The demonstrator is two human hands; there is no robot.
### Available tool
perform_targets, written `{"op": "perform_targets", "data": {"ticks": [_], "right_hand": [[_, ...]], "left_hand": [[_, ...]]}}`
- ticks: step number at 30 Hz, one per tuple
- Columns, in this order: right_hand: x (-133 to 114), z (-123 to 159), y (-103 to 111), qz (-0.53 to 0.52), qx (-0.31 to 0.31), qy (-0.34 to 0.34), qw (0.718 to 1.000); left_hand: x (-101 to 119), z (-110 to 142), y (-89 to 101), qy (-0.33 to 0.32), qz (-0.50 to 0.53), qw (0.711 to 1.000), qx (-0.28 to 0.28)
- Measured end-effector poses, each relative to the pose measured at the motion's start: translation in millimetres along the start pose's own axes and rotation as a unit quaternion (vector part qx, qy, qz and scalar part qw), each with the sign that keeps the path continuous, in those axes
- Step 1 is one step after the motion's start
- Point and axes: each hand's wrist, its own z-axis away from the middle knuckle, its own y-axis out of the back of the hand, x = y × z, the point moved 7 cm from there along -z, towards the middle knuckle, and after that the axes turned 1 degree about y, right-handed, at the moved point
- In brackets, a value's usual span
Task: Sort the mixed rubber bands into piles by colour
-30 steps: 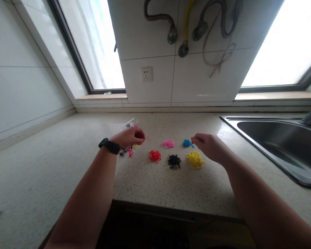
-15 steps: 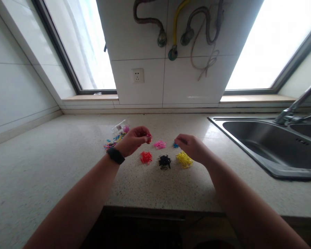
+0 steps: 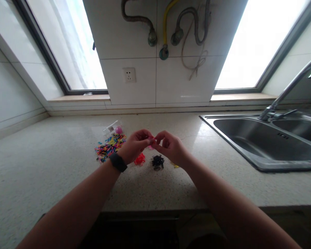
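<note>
My left hand (image 3: 135,146), with a black band on its wrist, and my right hand (image 3: 169,147) meet above the counter. Both pinch a small pink rubber band (image 3: 151,138) between their fingertips. To the left lies a mixed pile of coloured rubber bands (image 3: 108,146). Below my hands sit a red pile (image 3: 139,159) and a black pile (image 3: 157,162). A sliver of the yellow pile (image 3: 175,166) shows under my right wrist. The pink and blue piles are hidden behind my hands.
A clear plastic bag (image 3: 111,128) and a pink ball (image 3: 118,130) lie behind the mixed pile. A steel sink (image 3: 259,138) with a tap (image 3: 287,90) is set in the speckled counter (image 3: 54,166) on the right. A wall socket (image 3: 129,74) and hoses hang above.
My right hand left the blue pile and moved left to meet my left hand. Both hands now pinch the same pink band. The view has shifted right.
</note>
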Motion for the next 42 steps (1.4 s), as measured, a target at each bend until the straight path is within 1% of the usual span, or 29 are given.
{"op": "perform_targets", "data": {"ticks": [3,8,15,20,24,32,42], "right_hand": [[-0.6,0.4,2.1,0.014,0.018,-0.001,1.0],[-3.7,-0.4,8.1,0.006,0.042,0.011,0.999],[-1.2,-1.4,11.4,0.0,0.047,0.0,0.999],[0.5,-1.0,12.6,-0.014,0.048,0.004,0.999],[4.0,-0.7,14.5,-0.02,0.06,0.007,0.998],[4.3,-0.3,17.6,-0.042,0.064,-0.011,0.997],[0.1,-0.4,19.8,-0.051,0.062,0.001,0.997]], "left_hand": [[-1.4,-0.4,-1.1,0.001,0.006,1.0,-0.004],[-0.3,0.7,-0.6,0.005,0.031,0.999,0.001],[-1.6,1.0,-0.9,0.02,0.035,0.999,-0.002],[0.0,0.9,-2.1,0.01,0.033,0.999,-0.012],[1.0,1.6,-2.6,0.002,0.032,0.999,-0.016],[3.1,2.4,-0.9,0.009,0.034,0.999,0.003],[3.7,1.9,2.1,0.01,0.003,1.0,0.025]]}}
